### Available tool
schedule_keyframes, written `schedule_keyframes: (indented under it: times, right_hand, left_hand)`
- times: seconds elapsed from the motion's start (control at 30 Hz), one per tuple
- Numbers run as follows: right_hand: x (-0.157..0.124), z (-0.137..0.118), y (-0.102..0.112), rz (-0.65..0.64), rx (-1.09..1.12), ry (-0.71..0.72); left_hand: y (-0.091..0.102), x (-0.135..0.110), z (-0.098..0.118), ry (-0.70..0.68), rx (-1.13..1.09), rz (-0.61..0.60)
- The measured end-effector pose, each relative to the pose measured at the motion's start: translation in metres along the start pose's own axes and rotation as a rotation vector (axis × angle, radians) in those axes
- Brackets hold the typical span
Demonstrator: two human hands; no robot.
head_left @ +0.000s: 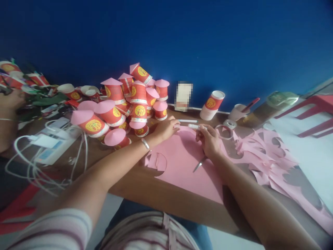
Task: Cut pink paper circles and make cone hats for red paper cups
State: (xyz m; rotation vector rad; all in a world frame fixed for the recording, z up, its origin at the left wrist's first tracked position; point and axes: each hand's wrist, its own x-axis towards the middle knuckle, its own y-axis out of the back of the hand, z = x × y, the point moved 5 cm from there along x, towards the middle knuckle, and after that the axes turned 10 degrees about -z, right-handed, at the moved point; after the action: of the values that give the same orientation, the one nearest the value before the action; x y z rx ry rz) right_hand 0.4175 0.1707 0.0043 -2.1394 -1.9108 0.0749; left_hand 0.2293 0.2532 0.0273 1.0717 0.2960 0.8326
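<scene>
My right hand (pixel 209 140) pinches a slim white pen (pixel 193 126) by the far edge of the pink sheet (pixel 180 163), its long axis nearly crosswise and its free end pointing left toward my left hand (pixel 167 128), whose curled fingers' grip I cannot tell.

A brown table (pixel 140 187) carries a pink sheet (pixel 182 151) near its front edge, pink offcuts (pixel 277 168) to the right, red cups with pink cone tops (pixel 139 113) piled to the left and, farther left, a white power strip (pixel 55 145) among white cables (pixel 85 152)
</scene>
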Motion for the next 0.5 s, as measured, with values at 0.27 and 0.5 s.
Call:
schedule_keyframes:
  times: [0.27, 0.5]
  right_hand:
    - [0.002, 0.001, 0.001, -0.072, -0.067, 0.009]
    - [-0.002, -0.003, -0.012, -0.16, -0.022, -0.013]
  left_hand:
    - [-0.007, 0.019, 0.01, -0.043, -0.078, 0.013]
    - [0.015, -0.014, 0.041, -0.197, -0.361, 0.06]
